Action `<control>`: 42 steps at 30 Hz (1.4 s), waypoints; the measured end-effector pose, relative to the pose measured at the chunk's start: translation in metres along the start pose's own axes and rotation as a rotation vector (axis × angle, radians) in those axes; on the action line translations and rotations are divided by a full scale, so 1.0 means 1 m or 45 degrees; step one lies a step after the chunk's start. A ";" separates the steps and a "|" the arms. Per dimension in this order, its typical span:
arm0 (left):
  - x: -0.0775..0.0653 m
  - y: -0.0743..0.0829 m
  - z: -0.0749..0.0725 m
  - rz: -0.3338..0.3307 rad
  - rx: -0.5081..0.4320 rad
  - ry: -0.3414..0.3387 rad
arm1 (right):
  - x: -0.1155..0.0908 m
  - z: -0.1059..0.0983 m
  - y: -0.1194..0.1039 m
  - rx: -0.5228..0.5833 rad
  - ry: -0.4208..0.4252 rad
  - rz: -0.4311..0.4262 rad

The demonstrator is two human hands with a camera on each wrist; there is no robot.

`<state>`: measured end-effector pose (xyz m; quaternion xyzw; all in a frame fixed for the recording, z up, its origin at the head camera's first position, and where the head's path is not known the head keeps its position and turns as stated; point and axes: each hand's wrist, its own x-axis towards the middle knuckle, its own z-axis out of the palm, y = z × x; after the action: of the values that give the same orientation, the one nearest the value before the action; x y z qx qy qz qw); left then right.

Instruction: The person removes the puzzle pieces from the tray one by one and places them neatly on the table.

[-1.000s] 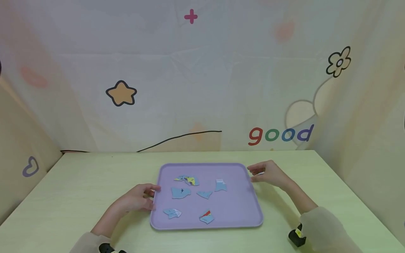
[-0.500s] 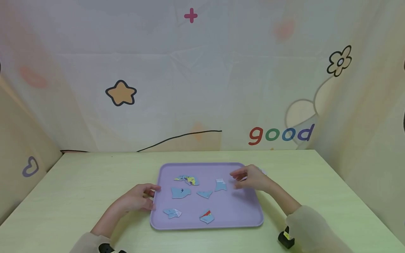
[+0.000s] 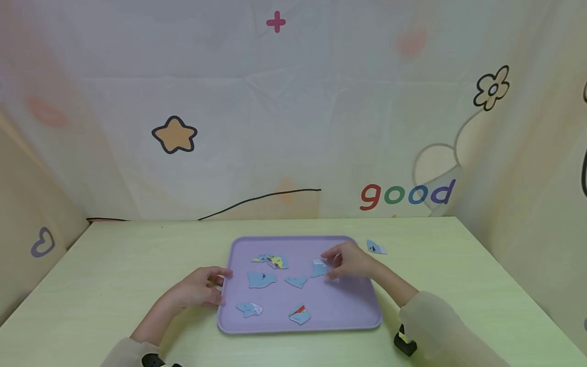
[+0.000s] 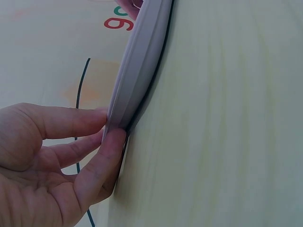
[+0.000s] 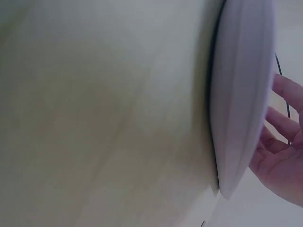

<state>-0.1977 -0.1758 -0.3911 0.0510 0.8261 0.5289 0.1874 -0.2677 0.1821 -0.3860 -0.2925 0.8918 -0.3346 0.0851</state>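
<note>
On the lilac tray (image 3: 341,316) lie several irregular flat pieces, like jigsaw pieces, mostly light blue. My left hand (image 3: 202,285) rests its fingertips and thumb against the tray's left rim; in the left wrist view they touch the tray edge (image 4: 137,66). Over the tray's right side, my right hand (image 3: 350,261) has its thumb and forefinger apart around a blue-and-white piece (image 3: 318,268), partly overlapping it in the head view. In the right wrist view the right hand (image 5: 281,146) shows beyond the tray's side, its fingers parted, and the pieces are hidden.
A blue-and-white piece (image 3: 376,247) lies on the table (image 3: 458,285) just beyond the tray's right rim. Other pieces include a yellow-and-blue one (image 3: 276,262) and one with a red stripe (image 3: 299,315). A printed curtain (image 3: 257,127) rises behind the table.
My right hand has moved left from beside the tray's right rim to over the blue-and-white piece, uncovering a piece on the table. The left hand stays at the rim.
</note>
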 end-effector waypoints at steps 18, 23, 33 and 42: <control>-0.002 0.002 0.000 -0.023 -0.017 0.024 | 0.009 0.007 -0.004 -0.246 0.031 -0.006; -0.001 0.002 0.000 -0.031 -0.017 0.030 | 0.009 0.008 -0.004 -0.248 0.039 -0.007; -0.002 0.004 0.001 -0.034 -0.005 0.032 | 0.006 0.006 -0.009 -0.252 0.046 -0.011; -0.001 0.002 0.001 -0.029 -0.004 0.037 | 0.006 0.004 -0.010 -0.227 0.037 -0.097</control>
<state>-0.1964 -0.1740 -0.3893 0.0338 0.8284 0.5288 0.1816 -0.2666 0.1702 -0.3826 -0.3276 0.9074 -0.2610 0.0329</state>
